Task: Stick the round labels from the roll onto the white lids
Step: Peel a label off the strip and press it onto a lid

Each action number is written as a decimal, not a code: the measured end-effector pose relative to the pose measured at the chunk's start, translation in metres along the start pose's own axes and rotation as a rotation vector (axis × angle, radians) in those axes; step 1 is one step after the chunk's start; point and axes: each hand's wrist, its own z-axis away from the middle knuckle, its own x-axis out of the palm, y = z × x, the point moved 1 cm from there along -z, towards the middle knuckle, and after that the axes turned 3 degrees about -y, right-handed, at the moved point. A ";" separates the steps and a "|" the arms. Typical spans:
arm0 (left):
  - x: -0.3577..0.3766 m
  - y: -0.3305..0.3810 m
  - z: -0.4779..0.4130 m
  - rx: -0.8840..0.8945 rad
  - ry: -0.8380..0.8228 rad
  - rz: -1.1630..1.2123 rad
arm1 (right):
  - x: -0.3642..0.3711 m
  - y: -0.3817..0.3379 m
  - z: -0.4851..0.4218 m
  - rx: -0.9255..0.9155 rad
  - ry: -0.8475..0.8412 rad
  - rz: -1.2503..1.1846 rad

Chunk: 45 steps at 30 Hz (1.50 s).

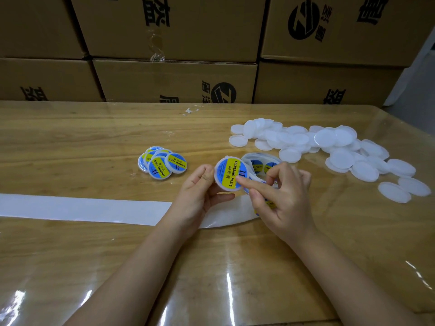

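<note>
Left hand [200, 191] pinches a lid [218, 169]; right hand [282, 198] presses its label [231, 172] with a forefinger (its other fingers' grip I cannot tell). A few labelled lids [162, 164] lie mid-desk [94, 142], with many blank lids [341, 149] left near the right edge.

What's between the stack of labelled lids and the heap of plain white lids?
In the head view: the lid held in the left hand, and the label roll behind the right hand.

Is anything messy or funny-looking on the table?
Nothing looks broken or spilled. A little torn white scrap lies by itself near the far edge of the table. The plain lids sit in a jumbled heap, not stacked. The used paper strip trails away to the left.
</note>
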 end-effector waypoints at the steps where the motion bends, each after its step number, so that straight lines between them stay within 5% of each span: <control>1: 0.000 0.000 0.000 -0.004 -0.003 -0.010 | -0.001 0.001 0.000 0.008 0.006 -0.004; 17: -0.006 -0.003 0.003 -0.134 -0.102 -0.115 | 0.004 -0.005 0.001 0.048 -0.048 -0.083; 37: -0.011 0.002 -0.006 0.013 0.147 -0.011 | 0.004 -0.008 0.002 0.029 -0.037 -0.089; 45: 0.002 -0.003 -0.001 0.000 0.074 -0.072 | 0.011 -0.015 0.003 0.008 -0.125 -0.080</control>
